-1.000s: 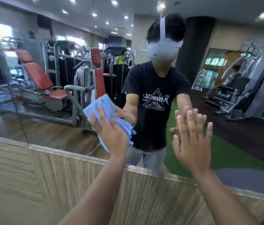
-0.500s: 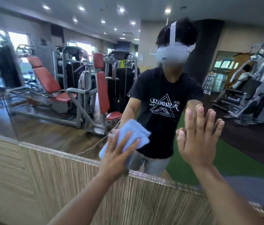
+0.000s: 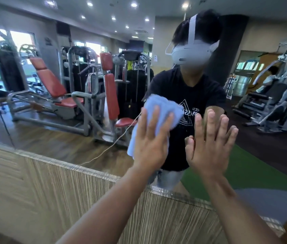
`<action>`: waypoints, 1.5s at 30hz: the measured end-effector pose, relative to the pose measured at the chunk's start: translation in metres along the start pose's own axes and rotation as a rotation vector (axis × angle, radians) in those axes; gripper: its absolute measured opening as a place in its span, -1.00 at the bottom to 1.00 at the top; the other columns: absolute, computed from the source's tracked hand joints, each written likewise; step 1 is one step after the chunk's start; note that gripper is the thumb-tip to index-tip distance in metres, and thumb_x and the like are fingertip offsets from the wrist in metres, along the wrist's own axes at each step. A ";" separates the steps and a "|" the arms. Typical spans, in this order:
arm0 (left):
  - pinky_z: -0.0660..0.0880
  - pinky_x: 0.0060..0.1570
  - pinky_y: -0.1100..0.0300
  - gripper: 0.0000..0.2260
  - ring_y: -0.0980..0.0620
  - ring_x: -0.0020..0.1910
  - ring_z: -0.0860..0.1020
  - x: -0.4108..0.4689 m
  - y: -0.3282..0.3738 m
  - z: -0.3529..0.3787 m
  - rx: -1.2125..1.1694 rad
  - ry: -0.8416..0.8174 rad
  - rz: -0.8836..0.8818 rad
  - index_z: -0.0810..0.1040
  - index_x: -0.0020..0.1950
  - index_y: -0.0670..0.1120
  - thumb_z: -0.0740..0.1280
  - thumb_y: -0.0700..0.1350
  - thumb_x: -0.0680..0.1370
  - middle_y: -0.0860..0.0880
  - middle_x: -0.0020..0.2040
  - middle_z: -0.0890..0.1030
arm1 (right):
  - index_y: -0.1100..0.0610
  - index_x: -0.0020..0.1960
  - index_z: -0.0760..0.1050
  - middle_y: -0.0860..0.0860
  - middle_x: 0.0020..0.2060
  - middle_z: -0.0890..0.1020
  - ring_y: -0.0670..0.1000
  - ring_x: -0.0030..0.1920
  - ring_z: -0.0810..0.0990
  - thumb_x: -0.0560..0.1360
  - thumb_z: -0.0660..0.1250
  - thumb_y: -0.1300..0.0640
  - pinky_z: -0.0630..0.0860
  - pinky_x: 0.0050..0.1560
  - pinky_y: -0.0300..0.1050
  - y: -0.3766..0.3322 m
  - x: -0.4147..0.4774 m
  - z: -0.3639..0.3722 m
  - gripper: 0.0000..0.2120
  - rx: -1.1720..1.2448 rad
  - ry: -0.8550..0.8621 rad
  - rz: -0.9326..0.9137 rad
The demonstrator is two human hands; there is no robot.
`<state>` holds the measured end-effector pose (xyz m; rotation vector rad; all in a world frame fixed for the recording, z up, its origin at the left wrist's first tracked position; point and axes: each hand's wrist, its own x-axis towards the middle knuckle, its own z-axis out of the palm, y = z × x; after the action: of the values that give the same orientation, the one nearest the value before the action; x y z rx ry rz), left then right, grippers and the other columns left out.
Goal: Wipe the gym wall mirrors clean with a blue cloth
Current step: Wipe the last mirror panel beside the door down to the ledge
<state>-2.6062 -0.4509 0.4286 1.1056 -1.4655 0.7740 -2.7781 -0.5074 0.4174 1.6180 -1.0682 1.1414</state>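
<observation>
Against mirror (image 3: 65, 131): left hand (image 3: 149, 148) flat, grip released, pressing blue cloth (image 3: 163, 107); right hand (image 3: 209, 150) spread beside it, grip released too.

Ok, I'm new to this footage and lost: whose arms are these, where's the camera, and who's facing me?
No machine here. The picture comes from a camera worn on a person's head, looking at their own two arms. They stand before a large wall mirror, so the figure facing you is their own reflection, wearing the white headset. The left hand presses a folded light-blue cloth against the glass with straight fingers. The bare right hand lies open against the mirror beside it, holding nothing. Below is a wood-grain wall panel. The gym machines are reflections.
</observation>
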 end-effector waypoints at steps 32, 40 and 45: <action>0.05 0.53 -0.30 -0.40 -0.17 0.58 0.16 -0.060 -0.098 -0.047 0.274 -0.430 0.739 0.22 0.60 0.11 0.23 -0.26 0.60 0.02 0.59 0.23 | 0.07 0.68 0.02 0.05 0.67 -0.09 0.20 0.66 -0.12 0.68 0.02 -0.02 -0.11 0.60 0.32 -0.001 0.001 -0.002 -0.40 0.083 -0.001 0.015; 0.03 0.55 -0.22 -0.54 -0.20 0.62 -0.04 0.031 -0.087 -0.053 0.161 -0.208 0.437 0.33 0.51 0.04 0.24 -0.26 0.64 -0.12 0.53 0.27 | 0.06 0.68 0.05 0.06 0.67 -0.05 0.20 0.66 -0.11 0.67 0.03 -0.03 -0.05 0.60 0.33 -0.002 -0.001 0.001 -0.40 0.070 0.023 0.016; 0.11 0.52 -0.26 -0.41 -0.21 0.61 0.03 -0.003 -0.076 -0.032 0.107 -0.162 0.442 0.34 0.52 0.05 0.38 -0.30 0.54 -0.08 0.54 0.27 | 0.05 0.69 -0.01 0.05 0.67 -0.09 0.19 0.66 -0.14 0.68 0.03 -0.03 -0.05 0.60 0.34 -0.001 -0.002 0.000 -0.39 0.081 0.011 0.017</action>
<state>-2.5238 -0.4477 0.4242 0.9498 -1.8563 1.0995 -2.7774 -0.5072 0.4154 1.6657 -1.0418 1.2171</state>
